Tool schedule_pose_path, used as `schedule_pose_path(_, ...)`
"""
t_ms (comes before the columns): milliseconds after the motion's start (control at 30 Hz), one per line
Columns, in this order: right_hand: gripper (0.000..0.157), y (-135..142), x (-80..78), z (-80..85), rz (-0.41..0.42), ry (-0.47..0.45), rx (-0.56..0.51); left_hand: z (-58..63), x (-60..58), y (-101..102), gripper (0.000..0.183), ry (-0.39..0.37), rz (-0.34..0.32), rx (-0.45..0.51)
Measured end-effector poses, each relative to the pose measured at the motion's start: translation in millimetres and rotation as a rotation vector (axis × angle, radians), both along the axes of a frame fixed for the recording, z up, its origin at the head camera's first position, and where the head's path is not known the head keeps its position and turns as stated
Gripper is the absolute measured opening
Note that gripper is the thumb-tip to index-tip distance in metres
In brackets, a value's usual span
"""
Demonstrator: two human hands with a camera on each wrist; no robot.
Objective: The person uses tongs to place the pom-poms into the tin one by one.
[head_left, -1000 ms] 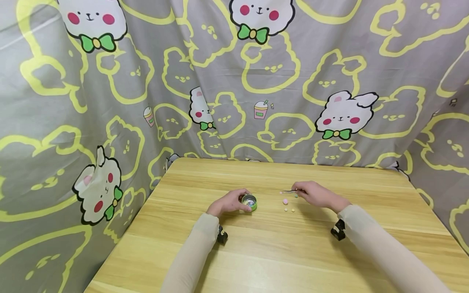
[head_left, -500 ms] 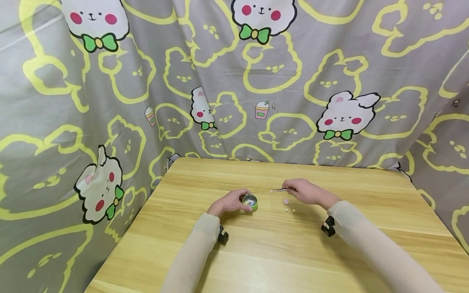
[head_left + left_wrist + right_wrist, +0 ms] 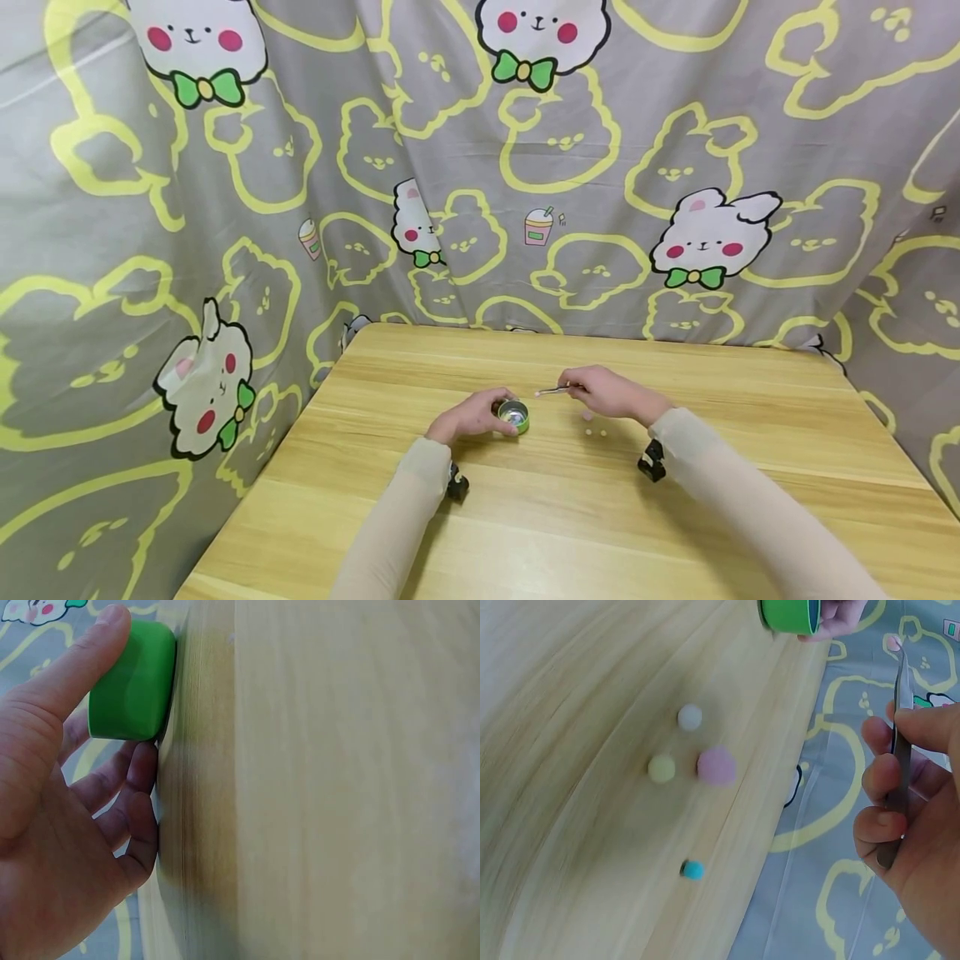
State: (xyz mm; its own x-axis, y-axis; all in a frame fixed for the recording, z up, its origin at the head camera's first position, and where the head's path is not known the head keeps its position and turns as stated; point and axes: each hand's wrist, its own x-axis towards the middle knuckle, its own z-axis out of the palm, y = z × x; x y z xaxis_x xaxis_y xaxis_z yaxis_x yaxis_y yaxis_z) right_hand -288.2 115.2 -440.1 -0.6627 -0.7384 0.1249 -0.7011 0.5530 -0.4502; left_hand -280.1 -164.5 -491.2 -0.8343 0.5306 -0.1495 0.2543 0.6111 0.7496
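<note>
My left hand [image 3: 480, 413] grips a small round green tin [image 3: 514, 417] that stands upright on the table, its silvery inside facing up. In the left wrist view the thumb lies along the side of the green tin [image 3: 135, 682]. My right hand [image 3: 606, 391] pinches metal tweezers [image 3: 902, 750] between thumb and fingers. A small pale pink pompom [image 3: 893, 643] sits in the tweezer tips, held above the table just right of the tin. Below the right hand lie a larger pink pompom [image 3: 717, 765], a white one [image 3: 690, 717], a pale yellow one [image 3: 661, 769] and a blue one [image 3: 693, 870].
The wooden table [image 3: 570, 517] reaches back to a grey curtain [image 3: 465, 150] with yellow outlines and white cartoon animals. The curtain also hangs along the left and right sides. A black wrist camera mount [image 3: 652, 461] hangs under the right sleeve.
My right hand has moved left, carrying the tweezers and the small pink pompom closer to the tin. The left hand keeps its hold on the tin in the same place.
</note>
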Motion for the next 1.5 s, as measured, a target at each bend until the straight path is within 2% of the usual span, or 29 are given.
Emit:
schedule_pose_path(667, 0.018, -26.3, -3.1, -8.6, 0.041, -0.024, 0.008, 1.3, 1.2, 2.3, 0.041, 0.003, 0.003, 0.027)
schedule_pose_path(1033, 0.016, -32.7, -5.0, -15.1, 0.097, 0.041, 0.024, 5.2, 2.8, 2.2, 0.042, 0.006, 0.004, 0.015)
schedule_pose_path(1500, 0.015, -36.2, -3.3, -20.1, 0.096, 0.059, 0.059, 3.9, 2.4, 1.6, 0.042, 0.000, 0.007, 0.011)
